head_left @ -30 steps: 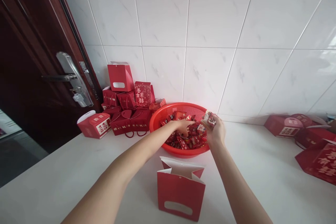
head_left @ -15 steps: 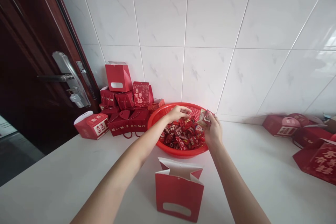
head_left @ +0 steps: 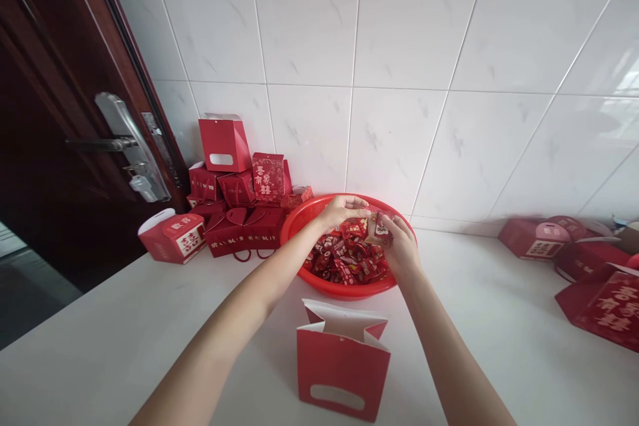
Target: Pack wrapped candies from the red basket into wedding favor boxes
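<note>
A red plastic basket (head_left: 344, 291) against the tiled wall holds many red-wrapped candies (head_left: 344, 259). Over its right side my right hand (head_left: 401, 243) is closed on a wrapped packet (head_left: 378, 229) with a tan part and a red part. My left hand (head_left: 340, 212) is over the back of the basket, its fingers pinched together at the packet's left edge; whether they grip anything is too small to make out. In front of the basket a red paper box (head_left: 342, 366) stands upright with its top open.
Several red gift boxes (head_left: 244, 233) are stacked at the back left, near a dark door (head_left: 54, 113) with a metal handle. More red boxes (head_left: 604, 299) lie on the white table (head_left: 464, 319) at the right.
My right hand has moved left with the packet, nearer to my left hand. My left hand has shifted slightly right. The box and basket stay in place.
</note>
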